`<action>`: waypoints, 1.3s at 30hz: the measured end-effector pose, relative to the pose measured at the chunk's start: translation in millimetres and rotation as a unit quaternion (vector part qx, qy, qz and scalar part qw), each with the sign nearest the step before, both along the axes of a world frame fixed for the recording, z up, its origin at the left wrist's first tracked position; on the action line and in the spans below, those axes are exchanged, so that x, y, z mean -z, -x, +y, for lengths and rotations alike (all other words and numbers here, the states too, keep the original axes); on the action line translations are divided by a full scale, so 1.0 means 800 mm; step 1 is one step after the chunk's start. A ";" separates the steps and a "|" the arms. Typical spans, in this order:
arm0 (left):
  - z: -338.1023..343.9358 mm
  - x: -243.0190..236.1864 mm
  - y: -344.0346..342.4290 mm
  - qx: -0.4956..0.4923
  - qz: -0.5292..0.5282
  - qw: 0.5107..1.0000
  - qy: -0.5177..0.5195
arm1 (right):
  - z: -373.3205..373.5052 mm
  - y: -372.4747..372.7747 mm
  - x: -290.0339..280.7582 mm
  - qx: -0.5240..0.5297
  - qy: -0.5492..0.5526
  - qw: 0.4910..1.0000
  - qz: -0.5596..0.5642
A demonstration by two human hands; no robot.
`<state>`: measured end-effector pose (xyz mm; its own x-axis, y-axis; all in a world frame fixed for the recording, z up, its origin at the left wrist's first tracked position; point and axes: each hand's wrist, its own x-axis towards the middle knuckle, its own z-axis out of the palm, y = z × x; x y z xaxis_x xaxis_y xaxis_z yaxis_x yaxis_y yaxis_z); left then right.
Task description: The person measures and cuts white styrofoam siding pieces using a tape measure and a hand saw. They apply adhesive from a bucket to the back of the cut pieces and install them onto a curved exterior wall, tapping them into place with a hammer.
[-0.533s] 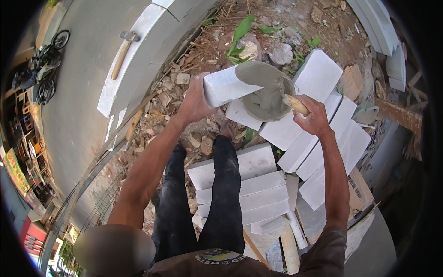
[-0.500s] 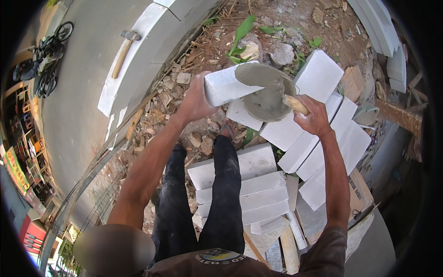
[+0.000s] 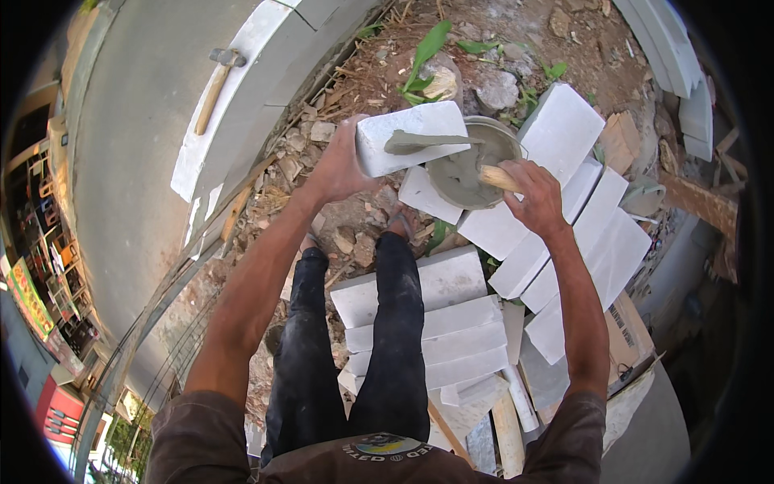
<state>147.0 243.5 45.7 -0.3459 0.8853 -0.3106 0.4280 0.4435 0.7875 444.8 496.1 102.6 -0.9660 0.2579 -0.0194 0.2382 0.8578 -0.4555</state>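
Observation:
My left hand point(image 3: 337, 168) grips the left end of a white lightweight block point(image 3: 447, 119), holding it up beside the bucket. In my right hand point(image 3: 536, 196), fingers closed round its wooden handle, is a trowel point(image 3: 500, 178). Its blade, coated in grey mortar, lies across the upper face of the block, and I cannot tell whether it touches. Below and right of the block stands a round bucket point(image 3: 506, 133) with wet grey mortar inside. The block hides part of the bucket's left rim.
A hammer point(image 3: 216, 95) lies on a low block wall point(image 3: 258, 48) at the left. Several white blocks point(image 3: 564, 121) lie right of the bucket, and more blocks point(image 3: 451, 278) are stacked by my legs. Rubble point(image 3: 343, 238) covers the ground around my feet. Green leaves point(image 3: 427, 56) grow beyond.
The trowel has moved left out of the bucket area, and its blade now lies over the block. My right hand has shifted slightly left; my left hand still holds the block.

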 end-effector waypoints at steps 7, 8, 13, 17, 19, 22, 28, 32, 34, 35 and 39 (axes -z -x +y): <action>0.003 -0.003 0.000 -0.002 -0.013 1.000 0.006 | -0.033 -0.039 0.039 0.131 -0.020 0.991 -0.021; 0.003 -0.005 0.000 -0.004 -0.020 1.000 0.003 | -0.042 -0.045 0.047 0.155 -0.023 0.987 -0.027; 0.003 -0.001 0.001 -0.004 -0.017 1.000 0.004 | -0.087 -0.055 0.068 0.225 -0.058 0.972 -0.017; -0.002 0.004 0.002 -0.004 -0.011 1.000 0.005 | -0.132 -0.041 0.078 0.257 -0.041 0.966 0.002; -0.001 0.006 0.001 -0.004 -0.013 1.000 -0.001 | -0.153 -0.039 0.097 0.294 -0.032 0.955 0.014; 0.000 0.007 0.001 -0.002 -0.007 1.000 -0.001 | -0.188 -0.025 0.123 0.352 0.006 0.936 0.021; -0.002 0.009 0.000 -0.003 -0.008 1.000 -0.010 | -0.237 0.001 0.163 0.433 0.060 0.900 -0.003; 0.000 0.011 -0.001 0.000 0.001 1.000 -0.028 | -0.255 -0.014 0.179 0.455 0.048 0.889 0.021; 0.000 0.009 -0.001 -0.004 0.006 1.000 -0.008 | -0.266 -0.028 0.169 0.464 0.078 0.882 0.016; 0.000 0.006 -0.003 -0.008 0.008 1.000 0.000 | -0.271 -0.037 0.158 0.467 0.091 0.879 0.013; -0.001 0.007 -0.005 -0.015 0.000 1.000 -0.008 | -0.287 -0.081 0.123 0.472 0.120 0.871 -0.064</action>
